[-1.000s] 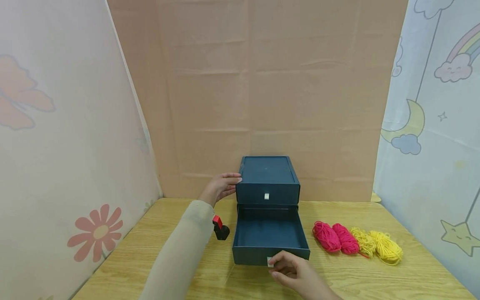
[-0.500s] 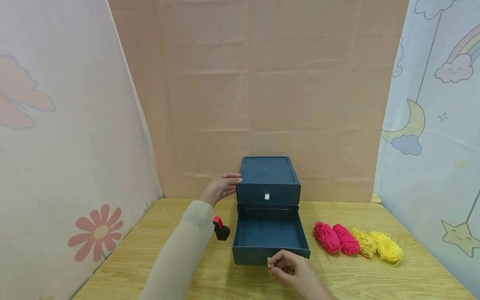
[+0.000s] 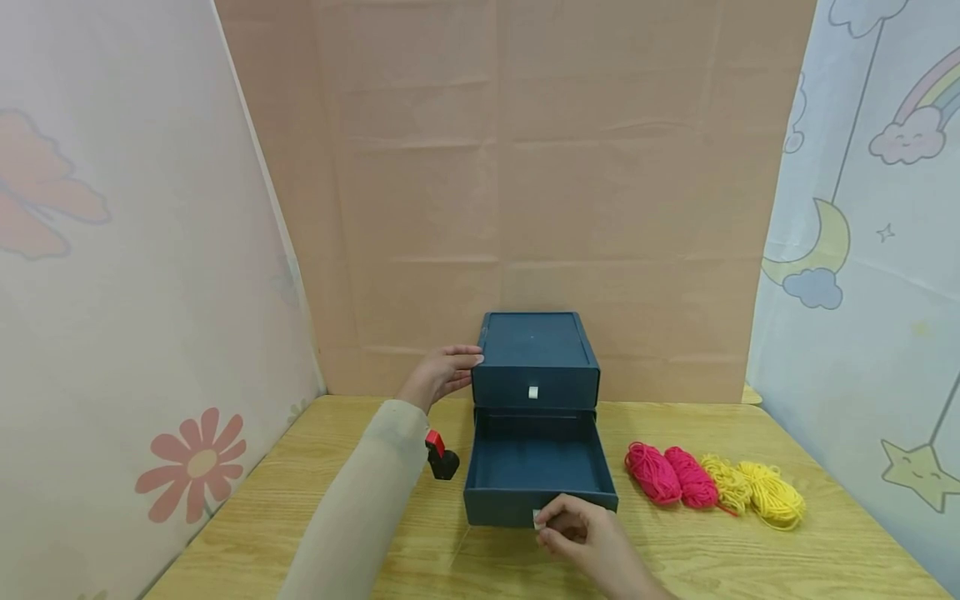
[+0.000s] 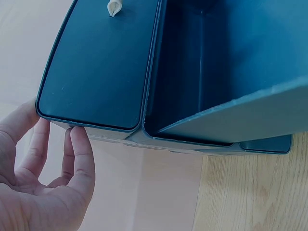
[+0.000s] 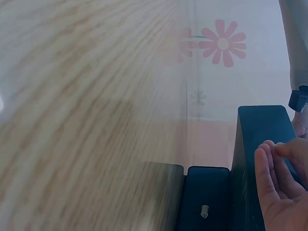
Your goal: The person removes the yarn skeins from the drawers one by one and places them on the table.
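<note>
A dark blue two-drawer box (image 3: 536, 340) stands on the table, its upper drawer (image 3: 502, 388) closed and its lower drawer (image 3: 491, 508) pulled well out, with nothing inside. My left hand (image 3: 442, 375) touches the upper left side of the box. In the left wrist view, that hand's extended fingers (image 4: 82, 163) press against the side near the front corner. My right hand (image 3: 588, 537) pinches the small white pull tab (image 3: 537, 518) on the lower drawer's front. The right wrist view has the right hand (image 5: 284, 187) at the drawer front, with the fingertips together.
Two pink yarn skeins (image 3: 654, 473) and two yellow yarn skeins (image 3: 772, 496) lie right of the box. The wrist camera (image 3: 441, 457), black and red, shows beside my left sleeve (image 3: 367, 500). A brown paper-like backdrop (image 3: 532, 167) rises behind the table.
The lower drawer has slid very slightly inward, my right hand following with the tab. My left hand stays at the box's side.
</note>
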A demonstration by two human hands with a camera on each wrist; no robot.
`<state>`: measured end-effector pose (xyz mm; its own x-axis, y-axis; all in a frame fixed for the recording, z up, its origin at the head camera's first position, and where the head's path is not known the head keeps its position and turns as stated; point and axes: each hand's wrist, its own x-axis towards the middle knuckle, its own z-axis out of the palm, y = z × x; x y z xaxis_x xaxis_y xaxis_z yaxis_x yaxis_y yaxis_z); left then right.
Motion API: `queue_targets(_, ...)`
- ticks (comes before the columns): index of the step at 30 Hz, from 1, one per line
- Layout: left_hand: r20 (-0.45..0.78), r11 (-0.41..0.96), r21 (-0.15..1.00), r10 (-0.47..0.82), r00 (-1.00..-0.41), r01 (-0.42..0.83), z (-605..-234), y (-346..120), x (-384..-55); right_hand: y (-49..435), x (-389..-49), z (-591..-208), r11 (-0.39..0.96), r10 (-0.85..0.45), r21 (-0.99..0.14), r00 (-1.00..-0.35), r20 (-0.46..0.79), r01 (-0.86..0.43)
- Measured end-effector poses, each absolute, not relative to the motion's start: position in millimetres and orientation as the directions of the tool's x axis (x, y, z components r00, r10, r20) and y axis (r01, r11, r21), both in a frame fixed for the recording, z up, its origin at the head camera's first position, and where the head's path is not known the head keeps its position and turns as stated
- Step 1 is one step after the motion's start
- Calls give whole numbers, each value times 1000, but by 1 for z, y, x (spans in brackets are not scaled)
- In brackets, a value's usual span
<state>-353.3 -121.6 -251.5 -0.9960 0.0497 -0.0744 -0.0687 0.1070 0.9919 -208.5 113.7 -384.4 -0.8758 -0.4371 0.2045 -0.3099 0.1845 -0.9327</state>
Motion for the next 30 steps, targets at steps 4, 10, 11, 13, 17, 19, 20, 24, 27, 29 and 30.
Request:
queue_targets(4,-80,117,990,44,-996,-75,-252,-122,-354,110,-214,-384,200,-419,-928,-884,210,-315)
queue_targets(10,-93,129,988,27,-995,-88,-252,-122,-355,107,-225,-383,219,-384,-920,-895,226,-326)
queue_targets(11,-94,126,988,29,-995,-90,-252,-122,-355,107,-227,-383,218,-379,-921,-897,226,-324)
queue_targets(13,-97,125,988,31,-995,-92,-252,-122,-356,107,-231,-382,224,-366,-919,-901,231,-326)
queue_targets(17,-90,120,989,43,-995,-84,-252,-122,-356,106,-238,-382,236,-340,-912,-907,246,-336)
queue_targets(19,-89,114,990,46,-995,-83,-252,-122,-356,105,-242,-381,247,-327,-904,-908,260,-348)
queue_targets(20,-87,113,990,46,-995,-81,-252,-122,-356,105,-244,-381,250,-322,-901,-908,267,-354)
queue_targets(24,-87,107,991,45,-995,-82,-251,-121,-356,104,-253,-380,250,-299,-893,-907,295,-373)
queue_targets(27,-85,112,991,47,-995,-79,-251,-122,-356,103,-260,-380,227,-279,-902,-912,301,-367)
queue_targets(29,-85,113,990,51,-995,-79,-252,-123,-356,103,-265,-380,207,-267,-911,-917,297,-356)
queue_targets(30,-85,112,991,54,-995,-79,-252,-123,-357,103,-267,-380,203,-260,-915,-920,294,-349)
